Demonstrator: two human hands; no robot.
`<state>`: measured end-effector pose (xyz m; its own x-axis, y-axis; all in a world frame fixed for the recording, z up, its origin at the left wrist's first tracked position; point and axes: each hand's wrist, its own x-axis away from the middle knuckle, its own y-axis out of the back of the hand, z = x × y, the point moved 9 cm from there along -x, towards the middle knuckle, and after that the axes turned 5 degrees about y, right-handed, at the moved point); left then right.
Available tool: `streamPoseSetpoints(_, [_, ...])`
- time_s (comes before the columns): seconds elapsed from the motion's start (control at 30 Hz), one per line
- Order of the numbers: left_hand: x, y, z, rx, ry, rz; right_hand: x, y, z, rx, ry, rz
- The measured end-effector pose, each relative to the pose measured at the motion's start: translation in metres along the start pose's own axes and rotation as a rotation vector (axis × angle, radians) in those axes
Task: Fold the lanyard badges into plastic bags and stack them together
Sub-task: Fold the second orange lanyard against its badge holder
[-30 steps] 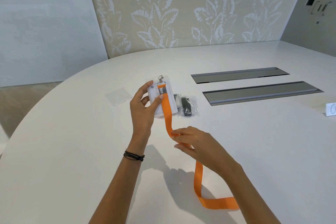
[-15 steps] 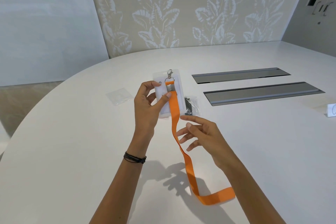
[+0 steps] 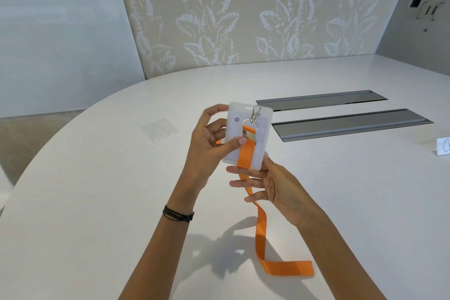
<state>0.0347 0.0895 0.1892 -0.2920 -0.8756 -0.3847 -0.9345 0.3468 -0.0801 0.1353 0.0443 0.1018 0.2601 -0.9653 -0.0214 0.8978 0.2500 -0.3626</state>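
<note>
A frosted white badge holder (image 3: 260, 146) is held upright above the table, a metal clip (image 3: 255, 112) lying on its front. My left hand (image 3: 209, 143) grips it, thumb pressing the orange lanyard strap (image 3: 260, 234) against its face. The strap runs down past the holder's lower edge and trails onto the table, its end lying flat near me. My right hand (image 3: 265, 182) sits just under the holder with fingers straight, touching the strap where it wraps below. An empty clear plastic bag (image 3: 159, 129) lies flat on the table to the left.
The white oval table (image 3: 97, 202) has two long grey recessed cable trays (image 3: 350, 124) at the right. A small white card stand (image 3: 443, 146) sits at the far right edge. A leaf-patterned wall stands behind.
The badge holder has been lifted closer and now hides the packed bags behind it. My right hand rose from mid-strap to just below the holder, and the strap's slack shortened.
</note>
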Motion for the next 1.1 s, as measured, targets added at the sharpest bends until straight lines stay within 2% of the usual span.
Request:
streamPoseSetpoints(0.27, [0.008,-0.018,-0.001,-0.074,0.009,0.204,0.0,0.012,0.013,-0.014,0.118,-0.103])
streamPoseSetpoints(0.47, [0.012,-0.024,-0.005,-0.137,-0.029,0.266,-0.006,0.025,0.009,-0.086,0.146,-0.148])
streamPoseSetpoints(0.6, [0.013,-0.027,-0.003,-0.182,-0.032,0.308,-0.007,0.036,0.009,-0.012,0.122,-0.237])
streamPoseSetpoints(0.8, [0.015,-0.037,0.004,-0.259,-0.019,0.401,0.007,0.035,0.028,0.088,0.21,-0.243])
streamPoseSetpoints(1.1, [0.009,-0.037,0.003,-0.308,-0.122,0.379,0.014,0.042,0.045,0.125,0.272,-0.302])
